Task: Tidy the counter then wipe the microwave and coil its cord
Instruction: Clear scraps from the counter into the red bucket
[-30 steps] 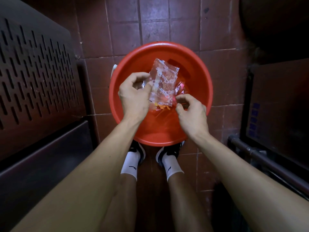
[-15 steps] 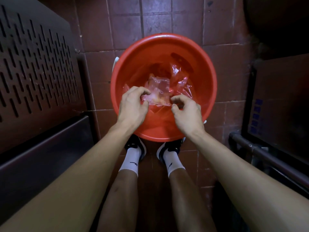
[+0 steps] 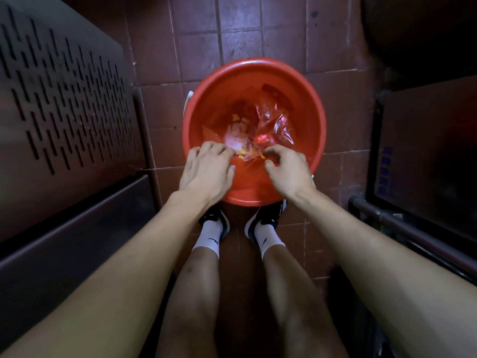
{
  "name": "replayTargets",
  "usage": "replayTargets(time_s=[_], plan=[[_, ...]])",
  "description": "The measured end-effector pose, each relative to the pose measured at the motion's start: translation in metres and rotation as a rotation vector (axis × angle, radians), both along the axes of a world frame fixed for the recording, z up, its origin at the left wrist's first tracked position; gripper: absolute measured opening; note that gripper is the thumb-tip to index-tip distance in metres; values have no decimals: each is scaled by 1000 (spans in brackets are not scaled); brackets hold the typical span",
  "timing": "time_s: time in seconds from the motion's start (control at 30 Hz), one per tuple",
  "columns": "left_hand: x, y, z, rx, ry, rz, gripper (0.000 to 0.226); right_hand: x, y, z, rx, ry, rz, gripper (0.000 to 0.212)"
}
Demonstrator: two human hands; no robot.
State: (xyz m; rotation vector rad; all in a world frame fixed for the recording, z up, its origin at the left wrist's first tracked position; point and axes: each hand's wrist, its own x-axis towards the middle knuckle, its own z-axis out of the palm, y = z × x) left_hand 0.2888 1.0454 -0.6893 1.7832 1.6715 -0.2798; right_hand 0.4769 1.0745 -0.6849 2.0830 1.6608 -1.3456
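Down over the red bucket (image 3: 254, 73), my left hand (image 3: 206, 169) hovered with fingers loosely spread, holding nothing. My right hand (image 3: 289, 169) pinched the edge of a clear wrapper (image 3: 273, 125) that lay crumpled inside the bucket among orange scraps (image 3: 236, 117).

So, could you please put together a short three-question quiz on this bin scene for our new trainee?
1. True or false: the red bin stands on the tiled floor.
2. Which best describes what lies in the bin? A) clear plastic wrappers and orange scraps; B) a folded cloth; C) a coiled cord.
3. Fill in: both the left hand and the right hand are over the bin's ____ edge, the one by the person's shoes.

Key: 1 true; 2 A; 3 near.
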Motion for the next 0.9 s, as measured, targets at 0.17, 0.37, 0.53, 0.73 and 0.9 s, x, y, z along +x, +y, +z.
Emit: replayTargets(time_s=[0.17,0.37,0.53,0.73,0.9], plan=[[-13,-1,75,-133,-1,62,45,5,6,73,9,-60,195,38],[-22,7,210,-171,39,106,48,7,22,199,87,-120,460,39],[-17,0,293,-90,56,249,49,13,32,278,252,-91,566,43],[-9,-25,389,24,56,505,46,8,44,371,423,63,654,48],[-23,-66,444,124,107,676,49,-18,41,424,451,163,772,49]])
